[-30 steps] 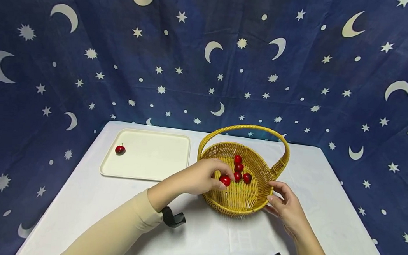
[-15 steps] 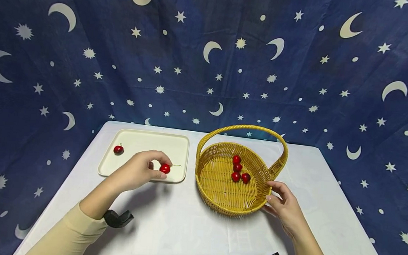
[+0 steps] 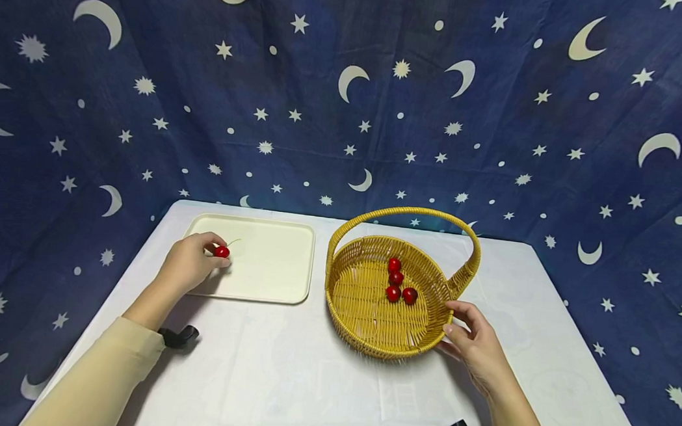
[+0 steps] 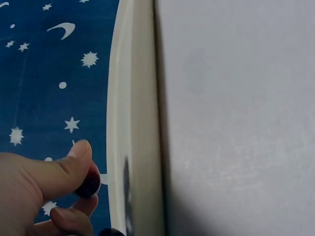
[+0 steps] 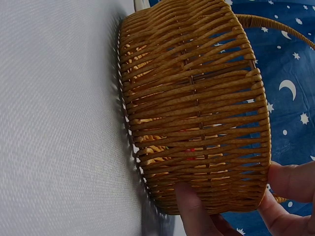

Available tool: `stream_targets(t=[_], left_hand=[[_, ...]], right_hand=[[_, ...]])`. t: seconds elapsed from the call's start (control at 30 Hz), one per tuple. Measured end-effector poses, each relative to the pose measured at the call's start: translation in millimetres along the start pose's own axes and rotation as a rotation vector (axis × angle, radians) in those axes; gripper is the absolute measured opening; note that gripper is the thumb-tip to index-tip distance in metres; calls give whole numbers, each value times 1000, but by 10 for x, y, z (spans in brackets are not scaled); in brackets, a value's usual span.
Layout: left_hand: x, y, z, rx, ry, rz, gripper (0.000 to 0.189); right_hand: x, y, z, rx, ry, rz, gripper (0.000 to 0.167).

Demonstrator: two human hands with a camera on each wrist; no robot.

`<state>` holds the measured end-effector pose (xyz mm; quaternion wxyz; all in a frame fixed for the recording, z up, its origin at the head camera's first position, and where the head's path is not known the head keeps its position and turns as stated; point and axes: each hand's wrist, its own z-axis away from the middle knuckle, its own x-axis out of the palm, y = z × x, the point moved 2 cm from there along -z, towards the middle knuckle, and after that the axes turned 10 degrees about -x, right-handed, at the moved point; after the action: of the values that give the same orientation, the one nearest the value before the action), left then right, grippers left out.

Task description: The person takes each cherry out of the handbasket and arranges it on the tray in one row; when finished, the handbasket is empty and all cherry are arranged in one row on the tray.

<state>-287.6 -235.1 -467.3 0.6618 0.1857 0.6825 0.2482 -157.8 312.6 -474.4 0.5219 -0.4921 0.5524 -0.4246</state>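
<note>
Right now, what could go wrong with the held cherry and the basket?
1. The left hand pinches one round cherry over the tray; it might slip and roll across that flat surface.
2. A dark round thing, possibly another cherry, shows low in the left wrist view; the hand could bump it.
3. The right hand grips the basket by its rim; a tug could roll the four loose cherries inside.

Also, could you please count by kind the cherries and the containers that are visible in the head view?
Basket: 1
Tray: 1
Cherries: 5 visible (4 in the basket, 1 pinched by the left hand)
Total: 7 visible
</note>
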Motion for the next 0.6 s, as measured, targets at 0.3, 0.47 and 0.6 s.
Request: stream_targets(t=[0.3, 0.47, 0.6], left_hand=[[96, -72, -122, -54, 57, -45, 39], [123, -101, -139, -66, 78, -74, 41], [129, -108, -141, -69, 87, -77, 45]], right_hand=[[1, 1, 8, 3, 0, -5, 48], [1, 1, 1, 5, 3, -8, 47], [-4, 4, -3, 4, 4, -10, 46]])
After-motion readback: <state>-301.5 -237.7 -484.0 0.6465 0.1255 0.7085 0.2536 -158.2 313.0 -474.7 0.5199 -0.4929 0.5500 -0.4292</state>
